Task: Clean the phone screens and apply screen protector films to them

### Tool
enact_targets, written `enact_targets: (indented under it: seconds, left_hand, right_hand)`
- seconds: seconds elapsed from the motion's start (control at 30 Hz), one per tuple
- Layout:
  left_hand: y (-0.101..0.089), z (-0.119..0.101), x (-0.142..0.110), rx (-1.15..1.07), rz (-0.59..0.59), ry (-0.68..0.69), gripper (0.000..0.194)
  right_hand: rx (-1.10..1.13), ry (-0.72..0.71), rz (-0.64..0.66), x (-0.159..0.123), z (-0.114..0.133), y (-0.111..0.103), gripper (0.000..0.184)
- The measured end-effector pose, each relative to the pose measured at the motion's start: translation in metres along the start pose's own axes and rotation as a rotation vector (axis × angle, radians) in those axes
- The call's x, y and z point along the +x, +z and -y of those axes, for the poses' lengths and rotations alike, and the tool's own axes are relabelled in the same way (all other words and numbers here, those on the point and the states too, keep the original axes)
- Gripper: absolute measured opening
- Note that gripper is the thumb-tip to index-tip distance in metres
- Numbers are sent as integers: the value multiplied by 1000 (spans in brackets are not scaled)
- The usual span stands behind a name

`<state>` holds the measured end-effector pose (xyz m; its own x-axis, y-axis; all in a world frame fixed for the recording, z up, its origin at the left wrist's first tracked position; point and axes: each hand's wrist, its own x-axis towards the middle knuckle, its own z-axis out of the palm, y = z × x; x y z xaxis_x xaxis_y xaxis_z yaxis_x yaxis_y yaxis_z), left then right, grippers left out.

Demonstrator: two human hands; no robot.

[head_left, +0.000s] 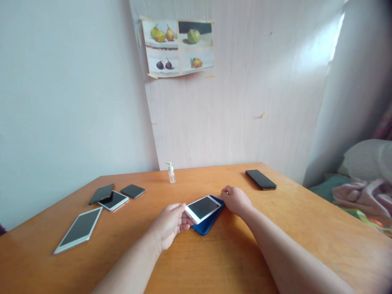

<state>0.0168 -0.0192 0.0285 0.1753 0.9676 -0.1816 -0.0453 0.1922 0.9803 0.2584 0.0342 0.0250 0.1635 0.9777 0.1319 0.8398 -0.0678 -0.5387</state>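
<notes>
A white smartphone (203, 208) with a dark screen is tilted above a flat blue piece, perhaps a phone case (204, 228), lying on the table. My left hand (174, 222) grips the phone's near left end, thumb on top and fingers underneath. The phone covers much of the blue piece, so I cannot tell whether the two touch. At the far right corner of both rests my right hand (236, 200), its fingers curled closed. What those fingers hold, if anything, is hidden.
On the wooden table (239, 261), a white tablet (79, 229), another white device (113, 200) and dark flat devices (102, 194) lie to the left. A small pump bottle (171, 173) stands at the back. A black phone (260, 179) lies at the back right.
</notes>
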Motion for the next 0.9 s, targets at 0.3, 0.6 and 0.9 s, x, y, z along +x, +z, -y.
enact_targets:
  seconds: [0.3,0.6,0.9]
  left_hand:
    - [0,-4,-4,17,116,-79,18]
    - [0,3,-4,343,28,74,19]
    - [-2,6,2,502,-93,139,24]
  right_hand:
    - [11,-14,8,1,-1,2,23]
    - [0,-23,7,1,-2,3,24]
    - [-33,-50,22,1,-3,5,27]
